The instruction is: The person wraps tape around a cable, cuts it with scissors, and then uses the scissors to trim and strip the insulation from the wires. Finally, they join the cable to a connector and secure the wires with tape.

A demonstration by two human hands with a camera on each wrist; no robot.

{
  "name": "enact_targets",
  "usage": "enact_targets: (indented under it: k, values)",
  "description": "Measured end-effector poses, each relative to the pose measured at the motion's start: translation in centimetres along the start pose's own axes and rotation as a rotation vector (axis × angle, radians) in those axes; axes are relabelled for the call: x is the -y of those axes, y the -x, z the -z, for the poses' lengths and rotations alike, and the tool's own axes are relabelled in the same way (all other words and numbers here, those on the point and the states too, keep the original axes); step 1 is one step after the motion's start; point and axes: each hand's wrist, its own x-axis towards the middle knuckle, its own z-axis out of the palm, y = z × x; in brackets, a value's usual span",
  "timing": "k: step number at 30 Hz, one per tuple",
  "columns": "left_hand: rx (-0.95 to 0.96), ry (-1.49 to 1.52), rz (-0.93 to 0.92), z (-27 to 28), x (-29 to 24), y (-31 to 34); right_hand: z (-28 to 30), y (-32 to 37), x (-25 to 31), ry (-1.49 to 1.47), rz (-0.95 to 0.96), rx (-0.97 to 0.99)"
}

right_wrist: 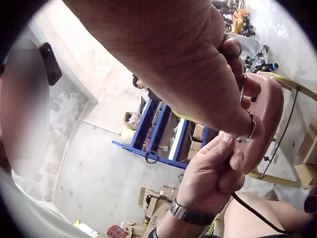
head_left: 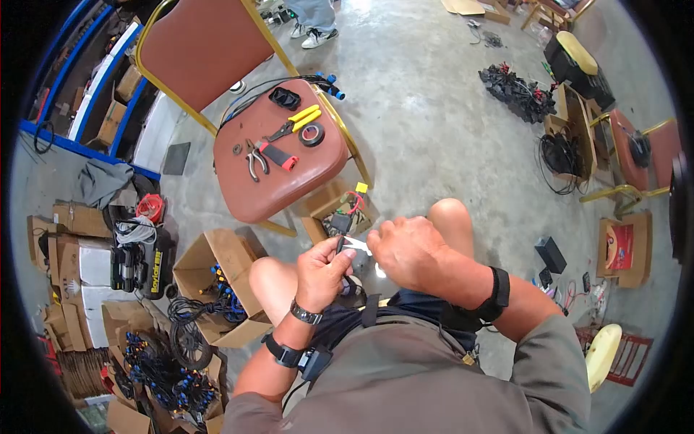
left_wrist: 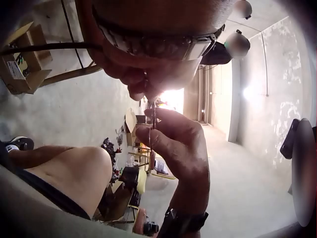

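My left hand (head_left: pixel 323 269) pinches a black cable (right_wrist: pixel 253 212) between thumb and fingers; the cable trails down past the knee in the right wrist view. In my right hand (head_left: pixel 408 246) I grip small silver metal scissors (head_left: pixel 357 246), their handles mostly hidden by the fingers. The blades point left and meet the cable end right at the left fingertips. Both hands are close together over the lap. From the left wrist view, the right hand (left_wrist: pixel 181 144) faces the left one, with a thin strip of metal between them.
Ahead, a chair (head_left: pixel 253 192) bears pliers (head_left: pixel 256 160), yellow-handled strippers (head_left: pixel 293 124), a red-and-black handled tool (head_left: pixel 277 155) and a tape roll (head_left: pixel 311 134). Below it a carton (head_left: pixel 314 230) sits near a yellow connector (head_left: pixel 361 188). An open carton (head_left: pixel 206 253) with cables stands left. Someone's shoes (head_left: pixel 319 37) show ahead.
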Motion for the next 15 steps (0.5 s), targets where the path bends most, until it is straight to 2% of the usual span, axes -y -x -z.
enact_targets:
  k: [2,8,10,15]
  values:
    - [-0.021,0.031,-0.062,-0.3,0.2,0.0,-0.1,0.1,0.1,-0.003,0.004,0.024]
    - [0.005,-0.037,-0.007,-0.3,-0.3,0.3,0.0,0.4,-0.3,-0.011,0.048,0.006]
    - [0.015,-0.058,-0.014,0.0,-0.2,-0.4,-0.3,0.2,-0.9,-0.024,0.089,-0.083]
    - [0.03,-0.066,-0.019,0.0,-0.1,-0.3,-0.1,0.2,-1.1,-0.072,0.109,-0.034]
